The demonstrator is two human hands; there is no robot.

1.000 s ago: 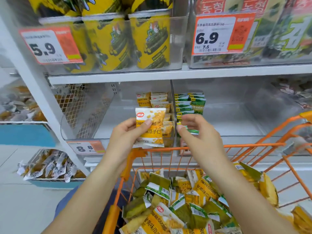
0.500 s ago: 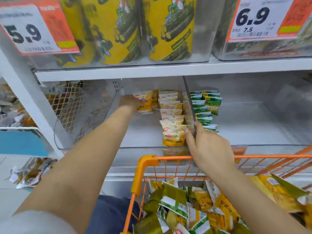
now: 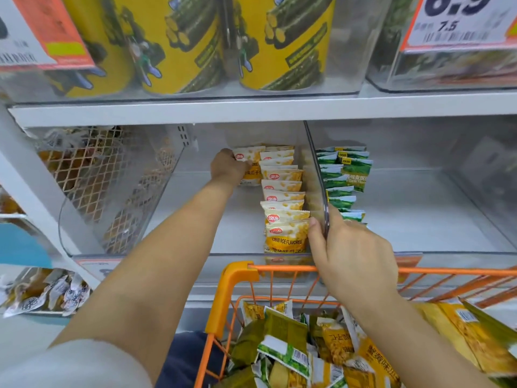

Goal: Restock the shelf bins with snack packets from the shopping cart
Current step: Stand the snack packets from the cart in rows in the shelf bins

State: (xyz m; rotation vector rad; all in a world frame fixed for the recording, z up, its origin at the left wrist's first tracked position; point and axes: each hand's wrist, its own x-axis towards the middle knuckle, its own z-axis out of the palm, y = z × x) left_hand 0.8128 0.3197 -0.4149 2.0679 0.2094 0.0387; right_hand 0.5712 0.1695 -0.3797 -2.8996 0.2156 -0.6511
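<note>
My left hand (image 3: 228, 166) reaches deep into the left clear bin (image 3: 195, 214) and grips a yellow crab-roe snack packet (image 3: 250, 166) at the back, left of a row of yellow packets (image 3: 284, 208). My right hand (image 3: 347, 253) holds the clear divider (image 3: 319, 186) at the front, thumb against the front yellow packet (image 3: 286, 238). Green packets (image 3: 347, 175) stand in a row in the right bin. The orange shopping cart (image 3: 240, 273) below holds several yellow and green packets (image 3: 307, 345).
Yellow canisters (image 3: 179, 43) fill a clear bin on the shelf above, with orange price tags (image 3: 458, 21) on the fronts. A wire mesh panel (image 3: 92, 175) closes the left side. A lower bin of wrapped snacks (image 3: 42, 295) sits at left.
My left hand carried the yellow packet from in front of the shelf to the back of the left bin. My right hand moved onto the divider, and the view moved closer.
</note>
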